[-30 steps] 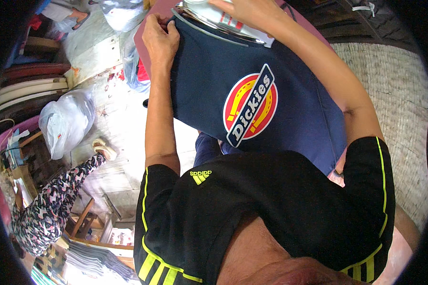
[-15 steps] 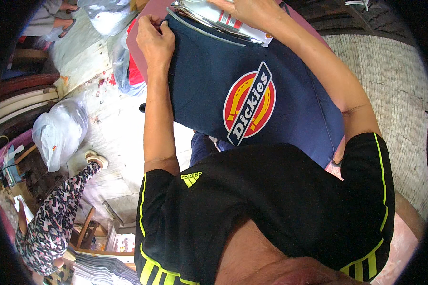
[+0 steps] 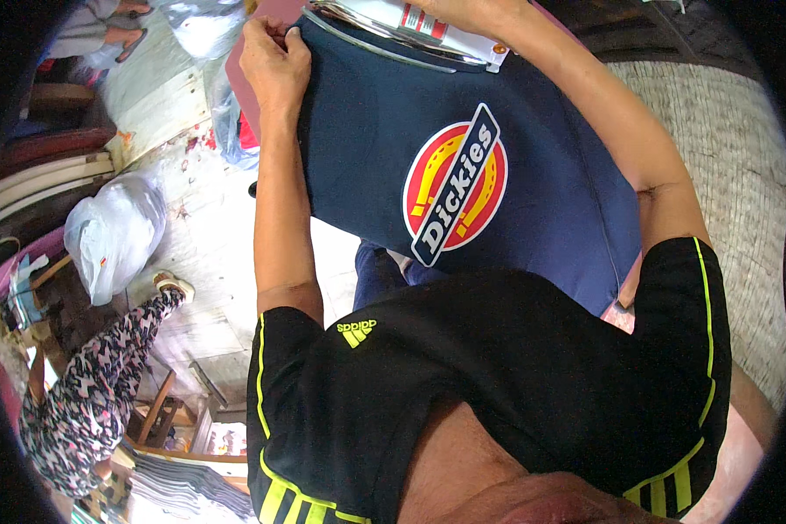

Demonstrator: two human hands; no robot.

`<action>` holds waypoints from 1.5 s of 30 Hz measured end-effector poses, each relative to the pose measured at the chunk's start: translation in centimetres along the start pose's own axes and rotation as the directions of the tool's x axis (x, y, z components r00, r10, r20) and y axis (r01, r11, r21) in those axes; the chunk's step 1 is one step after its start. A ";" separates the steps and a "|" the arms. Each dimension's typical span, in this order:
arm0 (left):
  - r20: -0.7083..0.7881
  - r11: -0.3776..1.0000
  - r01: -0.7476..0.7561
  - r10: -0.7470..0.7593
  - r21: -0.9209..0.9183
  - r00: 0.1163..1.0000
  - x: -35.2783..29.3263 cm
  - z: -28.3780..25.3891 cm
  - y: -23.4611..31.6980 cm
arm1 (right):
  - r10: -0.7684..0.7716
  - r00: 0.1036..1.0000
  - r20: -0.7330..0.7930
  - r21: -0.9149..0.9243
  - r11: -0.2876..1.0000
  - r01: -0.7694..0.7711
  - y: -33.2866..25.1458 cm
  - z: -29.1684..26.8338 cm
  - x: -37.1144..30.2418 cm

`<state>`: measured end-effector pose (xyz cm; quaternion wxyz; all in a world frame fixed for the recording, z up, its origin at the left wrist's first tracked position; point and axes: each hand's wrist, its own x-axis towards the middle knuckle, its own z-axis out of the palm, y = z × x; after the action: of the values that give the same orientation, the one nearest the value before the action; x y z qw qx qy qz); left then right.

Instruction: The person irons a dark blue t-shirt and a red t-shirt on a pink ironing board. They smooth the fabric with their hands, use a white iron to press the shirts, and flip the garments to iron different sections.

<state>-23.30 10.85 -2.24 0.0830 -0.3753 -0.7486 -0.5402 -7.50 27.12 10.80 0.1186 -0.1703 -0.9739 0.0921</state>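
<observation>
A navy garment (image 3: 349,131) bearing a round red-and-yellow emblem (image 3: 456,185) is spread over a pink board (image 3: 246,83) before a person in a black shirt (image 3: 515,358) with lime trim. At the garment's far left edge, the left hand (image 3: 276,68) is placed with its fingers curled inward; whether cloth is pinched there cannot be told. At the far end, a white-and-silver clothes iron (image 3: 428,24) is reached over by the right hand (image 3: 479,14), partly cropped by the view's upper edge, so its grip cannot be told. Patterned trousers (image 3: 87,397) are worn by another person at left, near a translucent plastic bag (image 3: 115,236).
</observation>
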 end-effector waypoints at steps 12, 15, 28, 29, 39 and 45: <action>0.269 0.868 0.431 -0.366 -0.247 0.891 2.2 -2.1 -1.1 | -0.266 0.964 -0.025 0.102 0.958 0.267 0.7 -1.0 -0.2; 0.023 0.972 0.192 -0.190 -0.137 0.981 1.1 -4.5 -4.2 | -0.242 0.968 0.067 0.010 0.970 0.242 -0.7 -1.1 0.5; 0.424 0.930 -0.232 0.339 -0.285 0.840 -15.7 -0.3 16.5 | -0.166 0.986 0.006 0.036 0.986 0.165 -2.0 -1.3 2.6; 0.463 0.928 -0.229 0.349 -0.295 0.815 -16.7 0.7 17.9 | -0.167 0.986 0.012 0.042 0.985 0.167 -1.2 -1.9 1.9; 0.443 0.839 -0.507 0.538 -0.200 0.717 -25.7 15.2 26.5 | 0.332 0.943 -0.016 0.404 0.865 -0.297 5.1 -12.9 -11.2; 0.543 0.534 -0.362 0.835 -0.764 0.088 -35.0 15.6 33.9 | 0.387 0.910 -0.147 0.106 0.921 -0.374 7.5 -15.1 -23.4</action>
<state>27.84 12.48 -1.80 -0.1882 -0.8844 -0.2870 -0.3163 20.18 27.84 18.86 0.1849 -0.3592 -0.9047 0.1354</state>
